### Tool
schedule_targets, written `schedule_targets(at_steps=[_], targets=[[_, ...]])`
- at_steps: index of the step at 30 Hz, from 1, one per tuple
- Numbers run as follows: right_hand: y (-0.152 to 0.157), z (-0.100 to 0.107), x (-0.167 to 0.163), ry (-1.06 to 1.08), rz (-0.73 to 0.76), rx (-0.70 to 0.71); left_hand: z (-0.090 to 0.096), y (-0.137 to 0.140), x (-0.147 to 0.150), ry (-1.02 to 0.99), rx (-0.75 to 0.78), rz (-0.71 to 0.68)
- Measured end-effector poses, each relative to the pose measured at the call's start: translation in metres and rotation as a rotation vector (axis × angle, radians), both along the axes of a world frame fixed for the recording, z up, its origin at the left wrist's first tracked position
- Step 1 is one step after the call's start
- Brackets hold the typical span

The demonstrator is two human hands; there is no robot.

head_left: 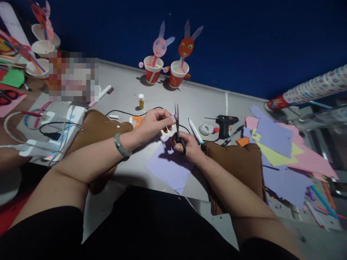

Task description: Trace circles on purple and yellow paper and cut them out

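My left hand (154, 124) pinches a small piece of purple paper (174, 117) between thumb and fingers. Wrapped in my right hand (188, 146) are black-handled scissors (177, 124), their blades pointing up and slightly apart beside the purple piece. Beneath both hands a larger sheet of purple paper (168, 168) lies on the table, partly in shadow. A white marker with a blue tip (195, 131) lies just beyond my right hand. Orange paper scraps (138, 121) sit behind my left hand.
Two paper cups with rabbit figures (152, 74) stand at the back. A glue gun (226, 125) and a tape roll (207, 128) lie right. Brown cushions (235, 162) flank the work area. Coloured paper (279, 139) spreads right; a power strip (74, 121) with cables lies left.
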State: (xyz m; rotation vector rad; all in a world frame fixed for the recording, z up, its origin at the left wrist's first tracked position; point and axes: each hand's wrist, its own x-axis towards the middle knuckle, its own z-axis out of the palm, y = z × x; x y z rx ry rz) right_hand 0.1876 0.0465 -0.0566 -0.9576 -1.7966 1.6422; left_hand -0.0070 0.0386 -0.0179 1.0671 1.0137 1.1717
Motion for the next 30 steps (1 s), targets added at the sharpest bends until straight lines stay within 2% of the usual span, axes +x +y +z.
schedule_targets(at_steps=[9, 30], targets=[[-0.0002, -0.0019, -0.0012, 0.028, -0.015, -0.040, 0.0031, -0.0003, 0.0000, 0.030, -0.009, -0.004], [-0.0003, 0.0010, -0.0019, 0.032, -0.028, -0.038, 0.0030, -0.0001, -0.0012, 0.008, -0.014, -0.020]])
